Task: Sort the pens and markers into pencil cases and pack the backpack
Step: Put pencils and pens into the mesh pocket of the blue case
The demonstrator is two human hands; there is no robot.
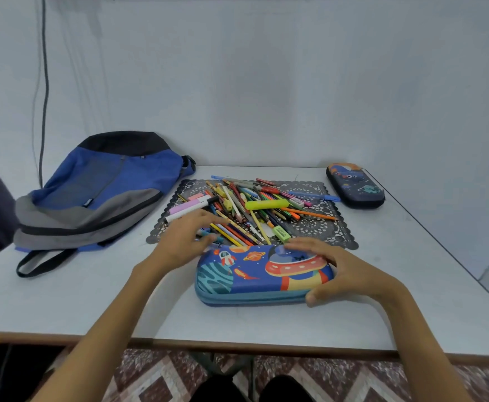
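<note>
Firmly, the right grip (344,274) held the right end of the blue pencil case (252,277), fingers curled over its rocket-and-saucer lid and the thumb pressed on the near side by the zip. The case lay flat and zipped shut near the middle of the desk's (121,300) front edge, its far side just meeting a dark lace mat (318,227). The left grip (183,242), blurred, was spread with loose fingers over the mat's near left corner, beside the case's left end; whether it touched anything could not be told. On the mat, at the desk's middle, sat the heap of pens, pencils and markers (246,210), with a yellow highlighter (266,204) lying across the top and a white marker (191,211) at its left. A dark pencil case (355,185), closed, sat at the far right corner. The blue and grey backpack (104,192) lay flat along the left edge.
</note>
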